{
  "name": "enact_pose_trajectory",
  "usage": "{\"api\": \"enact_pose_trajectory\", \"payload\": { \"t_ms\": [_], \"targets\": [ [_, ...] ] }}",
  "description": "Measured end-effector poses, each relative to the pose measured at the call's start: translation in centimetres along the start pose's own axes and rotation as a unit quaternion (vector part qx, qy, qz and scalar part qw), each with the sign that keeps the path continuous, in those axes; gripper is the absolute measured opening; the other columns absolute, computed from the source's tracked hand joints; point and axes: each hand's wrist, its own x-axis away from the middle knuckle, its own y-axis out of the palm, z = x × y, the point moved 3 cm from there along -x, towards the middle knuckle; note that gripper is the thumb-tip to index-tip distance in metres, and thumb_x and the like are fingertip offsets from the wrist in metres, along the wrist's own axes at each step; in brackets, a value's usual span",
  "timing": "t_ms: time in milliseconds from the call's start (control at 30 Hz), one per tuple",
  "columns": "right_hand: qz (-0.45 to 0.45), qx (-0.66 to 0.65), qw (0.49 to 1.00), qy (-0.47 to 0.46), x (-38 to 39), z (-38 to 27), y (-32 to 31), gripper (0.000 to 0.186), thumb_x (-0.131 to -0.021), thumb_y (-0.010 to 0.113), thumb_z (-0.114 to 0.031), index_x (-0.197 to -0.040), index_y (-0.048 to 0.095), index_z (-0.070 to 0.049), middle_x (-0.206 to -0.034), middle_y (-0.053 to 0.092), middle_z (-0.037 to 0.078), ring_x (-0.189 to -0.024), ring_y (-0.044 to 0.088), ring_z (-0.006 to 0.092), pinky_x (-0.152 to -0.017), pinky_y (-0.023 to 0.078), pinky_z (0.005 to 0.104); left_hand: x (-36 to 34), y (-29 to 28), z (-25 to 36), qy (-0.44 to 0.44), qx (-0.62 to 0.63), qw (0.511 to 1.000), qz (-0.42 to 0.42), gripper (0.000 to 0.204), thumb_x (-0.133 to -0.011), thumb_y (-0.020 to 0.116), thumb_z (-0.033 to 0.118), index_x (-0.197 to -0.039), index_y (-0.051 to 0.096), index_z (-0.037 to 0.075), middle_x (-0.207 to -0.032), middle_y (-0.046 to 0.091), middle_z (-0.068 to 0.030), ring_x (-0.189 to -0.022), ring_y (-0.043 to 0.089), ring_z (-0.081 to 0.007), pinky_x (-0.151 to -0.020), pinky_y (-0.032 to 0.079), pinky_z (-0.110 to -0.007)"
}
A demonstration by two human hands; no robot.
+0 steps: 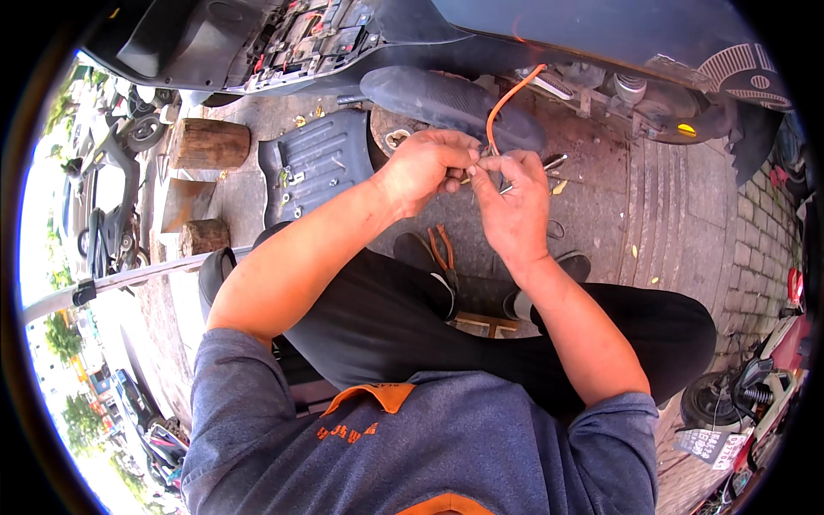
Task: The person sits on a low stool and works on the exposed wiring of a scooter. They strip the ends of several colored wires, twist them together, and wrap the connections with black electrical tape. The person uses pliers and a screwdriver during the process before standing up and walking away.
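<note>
An orange cable (495,113) hangs from the vehicle's underside and runs down to my fingertips. My left hand (429,167) is closed, pinching at the cable's lower end. My right hand (518,202) meets it there, thumb and fingers closed on the same end. A slim metal piece (557,160) sticks out beside my right hand; whether I hold it cannot be made out. The very tip of the cable is hidden between my fingers. Below, a tool with orange handles (443,246), its kind unclear, stands by my shoe.
Overhead stretches a dark scooter body (549,34) with an exposed compartment (309,43). A grey ribbed plastic panel (322,163) lies on the paving, small metal parts on it. Wooden stumps (210,143) stand to the left. Another scooter's wheel (712,401) is at lower right.
</note>
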Motion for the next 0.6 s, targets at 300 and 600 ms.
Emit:
{"api": "enact_pose_trajectory", "payload": {
  "t_ms": [300,600],
  "targets": [
    [-0.013,-0.122,0.980,0.159,0.3,1.2,0.8,0.013,-0.095,0.076,-0.014,-0.103,0.076,-0.003,-0.114,0.064,0.015,-0.111,0.063,0.0300,-0.100,0.051,0.0414,0.1,-0.1,0.7,-0.007,-0.100,0.995,0.004,0.017,-0.109,0.069,0.021,-0.113,0.075,0.005,-0.098,0.067,0.0028,-0.087,0.057,-0.0080,-0.073,0.050,-0.027],
    [0.035,0.018,0.999,-0.030,-1.5,-0.9,-0.6,0.020,-0.089,0.080,-0.006,-0.109,0.077,-0.009,-0.116,0.064,0.013,-0.111,0.062,0.0334,-0.100,0.051,0.0462,0.4,-0.5,0.8,-0.032,-0.114,0.993,-0.005,0.018,-0.106,0.071,0.024,-0.108,0.076,0.007,-0.099,0.070,0.0021,-0.083,0.058,-0.0091,-0.071,0.048,-0.027]
  ]
}}
